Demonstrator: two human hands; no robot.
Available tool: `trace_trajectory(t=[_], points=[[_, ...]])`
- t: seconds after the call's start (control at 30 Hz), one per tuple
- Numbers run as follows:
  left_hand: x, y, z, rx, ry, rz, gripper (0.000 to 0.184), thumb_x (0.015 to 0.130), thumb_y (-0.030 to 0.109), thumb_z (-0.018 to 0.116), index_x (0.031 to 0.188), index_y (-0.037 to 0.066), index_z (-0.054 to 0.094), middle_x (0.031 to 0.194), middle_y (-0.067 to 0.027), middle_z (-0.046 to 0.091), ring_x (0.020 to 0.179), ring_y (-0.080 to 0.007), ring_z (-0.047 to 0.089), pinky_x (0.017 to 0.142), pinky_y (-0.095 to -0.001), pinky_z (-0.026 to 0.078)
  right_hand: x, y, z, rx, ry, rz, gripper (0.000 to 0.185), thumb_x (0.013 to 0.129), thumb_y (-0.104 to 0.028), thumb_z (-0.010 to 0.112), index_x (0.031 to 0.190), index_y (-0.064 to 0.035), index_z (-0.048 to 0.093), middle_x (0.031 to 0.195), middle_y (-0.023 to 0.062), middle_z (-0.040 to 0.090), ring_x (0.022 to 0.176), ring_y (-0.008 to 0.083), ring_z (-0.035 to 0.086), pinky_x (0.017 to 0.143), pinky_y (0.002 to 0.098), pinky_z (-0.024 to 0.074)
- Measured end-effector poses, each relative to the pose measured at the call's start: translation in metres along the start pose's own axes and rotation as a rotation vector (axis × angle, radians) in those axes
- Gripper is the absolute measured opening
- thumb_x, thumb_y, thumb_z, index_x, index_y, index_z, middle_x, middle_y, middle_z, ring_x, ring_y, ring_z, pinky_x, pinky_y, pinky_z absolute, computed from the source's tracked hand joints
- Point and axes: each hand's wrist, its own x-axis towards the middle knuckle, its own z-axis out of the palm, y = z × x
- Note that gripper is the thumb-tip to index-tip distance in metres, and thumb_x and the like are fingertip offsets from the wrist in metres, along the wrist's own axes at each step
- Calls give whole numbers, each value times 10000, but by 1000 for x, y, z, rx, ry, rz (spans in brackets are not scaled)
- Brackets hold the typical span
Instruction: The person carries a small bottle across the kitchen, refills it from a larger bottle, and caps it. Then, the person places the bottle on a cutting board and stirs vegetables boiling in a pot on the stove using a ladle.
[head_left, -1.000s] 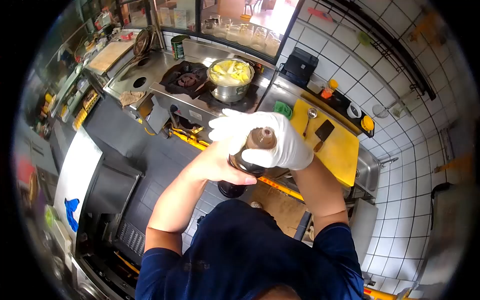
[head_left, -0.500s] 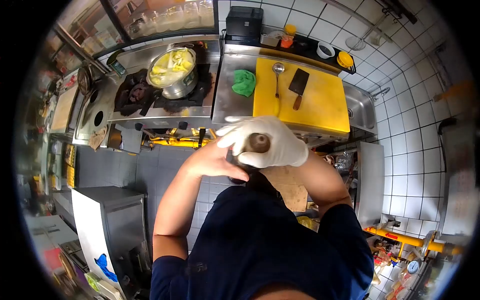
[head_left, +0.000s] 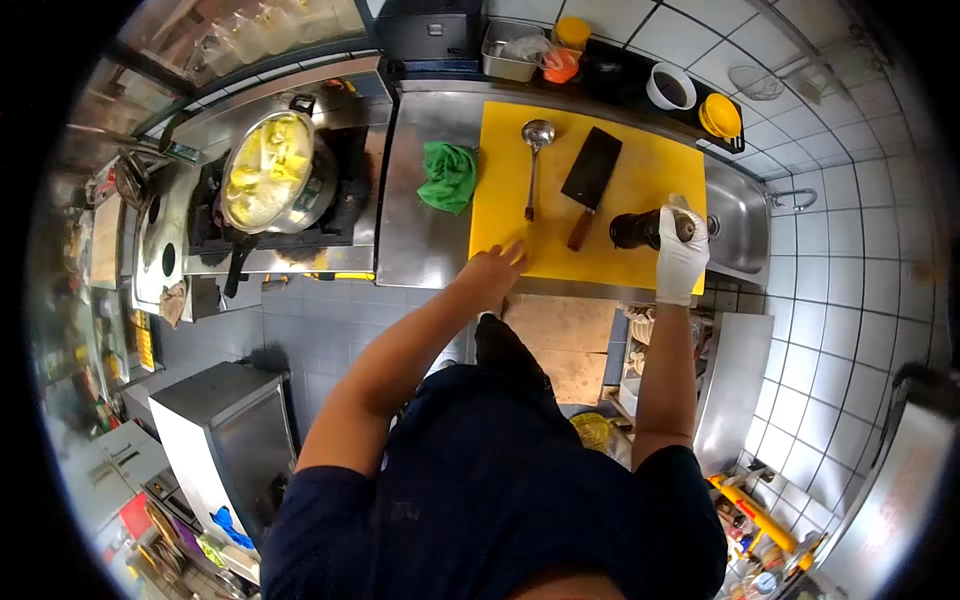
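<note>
Cleaver point(head_left: 593, 167) on cutting bd point(head_left: 655, 170), btwn ladle point(head_left: 538, 134) (L) & bottle point(head_left: 634, 231) (R).

Glossy bottle point(head_left: 634, 231); smooth plastic board point(head_left: 655, 165); shiny metal ladle point(head_left: 538, 133).

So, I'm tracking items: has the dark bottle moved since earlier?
Yes: the bottle went forward and right, from short of the yellow board to over its right part.

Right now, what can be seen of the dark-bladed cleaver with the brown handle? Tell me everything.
The cleaver has a broad, rectangular, dark blade that looks like metal and a brown handle that looks wooden. It lies flat on the yellow rectangular cutting board, handle toward the near edge, blade pointing away and slightly right. Neither the bare left hand nor the white-gloved right hand touches it.
</note>
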Motion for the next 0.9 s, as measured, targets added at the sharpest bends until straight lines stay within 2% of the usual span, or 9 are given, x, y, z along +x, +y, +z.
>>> trace_trajectory(t=[0.1, 0.13, 0.2, 0.33, 0.4, 0.5, 0.63, 0.77, 0.9], points=[[56, -11, 31, 219, -65, 152, 714, 855, 178, 715, 1520, 96, 470, 1592, -166, 416, 1264, -377, 580, 942, -520, 545, 29, 45, 7, -113, -11, 38, 219, 901, -82, 810, 1069, -6, 693, 1271, 143, 706, 1070, 161, 670, 930, 283, 554], [65, -17, 40, 265, 49, 202, 570, 863, 206, 699, 1410, 93, 585, 1484, -143, 520, 1257, -363, 570, 926, -530, 540, 36, 53, 11, -102, 1, 82, 311, 902, -117, 815, 1155, 1, 678, 1304, 143, 677, 1168, 193, 636, 1007, 316, 523], [86, -19, 61, 366, 96, 213, 422, 877, 227, 676, 1280, 101, 661, 1356, -122, 591, 1218, -347, 587, 920, -529, 540, 46, 48, 10, -185, -12, 117, 358, 925, -130, 799, 1228, 1, 662, 1259, 110, 669, 1142, 180, 628, 1014, 314, 506], [105, -40, 95, 340, 113, 325, 192, 895, 239, 615, 1004, 123, 722, 1079, -98, 655, 1098, -295, 622, 831, -487, 561, 50, 46, 4, -309, -115, 120, 457, 978, -199, 748, 1332, 48, 598, 1265, 114, 654, 1155, 223, 612, 1052, 356, 479], [92, -38, 37, 207, 116, 404, 135, 872, 212, 623, 944, 112, 677, 1011, -97, 635, 1020, -298, 632, 769, -458, 569, 46, 64, -9, -119, -122, 63, 540, 1006, -173, 696, 1450, 57, 494, 1385, 140, 584, 1268, 233, 555, 1126, 354, 421], [76, -30, -27, 99, 311, 426, 109, 846, 177, 638, 897, 90, 596, 941, -89, 599, 913, -310, 642, 735, -434, 574, 24, 60, -29, -210, 45, 26, 590, 1099, -320, 508, 1562, 22, 376, 1593, 179, 438, 1466, 299, 418, 1224, 424, 319], [37, -30, -94, -4, 373, 352, 155, 830, 137, 650, 920, 54, 555, 1031, -135, 599, 927, -306, 652, 772, -407, 577, -14, 76, -52, -249, 268, 121, 559, 1097, -332, 520, 1546, -16, 412, 1553, 169, 473, 1406, 301, 472, 1172, 431, 394], [-32, -43, -158, -344, 701, 328, 181, 852, 134, 705, 1011, 58, 662, 1059, -118, 645, 876, -293, 683, 702, -395, 579, -39, 82, -58, -210, 353, 178, 531, 1088, -339, 559, 1509, -29, 462, 1465, 153, 545, 1283, 283, 554, 1103, 420, 458], [-136, -53, -214, -328, 1034, -61, 140, 888, 78, 783, 1003, 51, 707, 967, -101, 700, 917, -232, 709, 736, -354, 576, -54, 86, -63, -164, 491, 218, 510, 1076, -347, 591, 1465, -27, 514, 1416, 149, 583, 1227, 272, 584, 1067, 409, 484]])
